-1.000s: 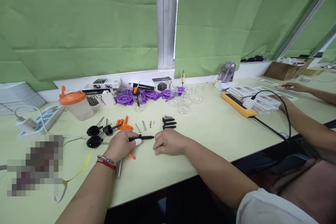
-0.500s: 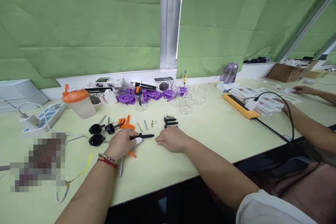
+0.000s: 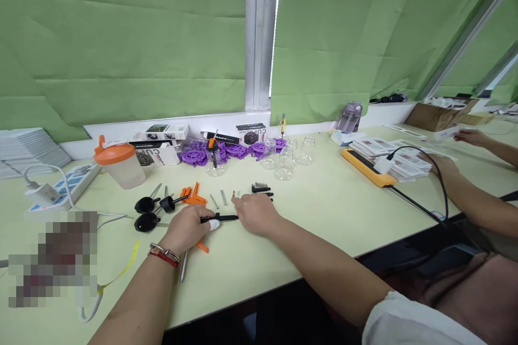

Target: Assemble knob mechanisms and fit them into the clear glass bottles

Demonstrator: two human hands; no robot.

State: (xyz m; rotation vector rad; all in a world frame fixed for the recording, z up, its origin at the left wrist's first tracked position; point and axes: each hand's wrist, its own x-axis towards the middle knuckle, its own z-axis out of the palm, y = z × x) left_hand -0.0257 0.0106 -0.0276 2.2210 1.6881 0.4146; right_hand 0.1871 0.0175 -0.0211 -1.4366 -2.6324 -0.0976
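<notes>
Fingers of the left hand [image 3: 188, 228] grip a slim black rod [image 3: 220, 218], roughly in line with the front edge of the worktop [image 3: 315, 226]; its far tip is left bare, apparently to keep that end within the other hand's reach. Whether the rod touches the surface, I cannot tell. The right hand [image 3: 256, 214] is bent palm down just beside that tip, its fingertips lowered to tiny brass pieces [image 3: 233, 194]; whether they pinch one cannot be told. Next to these lie tiny pale pieces [image 3: 238, 193], too small to identify. Leftward come metal pins [image 3: 224, 197], then orange handles [image 3: 195, 200], each kind in its own cluster, probably so that picking takes no searching. More black tubes [image 3: 261, 190] lie beyond the right hand, which partly covers them. Black caps with metal shafts [image 3: 146, 221] sit left of the left hand. Farther off, glass jars [image 3: 285, 168] and purple plastic rings [image 3: 194, 156] line up near the worktop's back edge, likely leaving the front edge to the forearms.
</notes>
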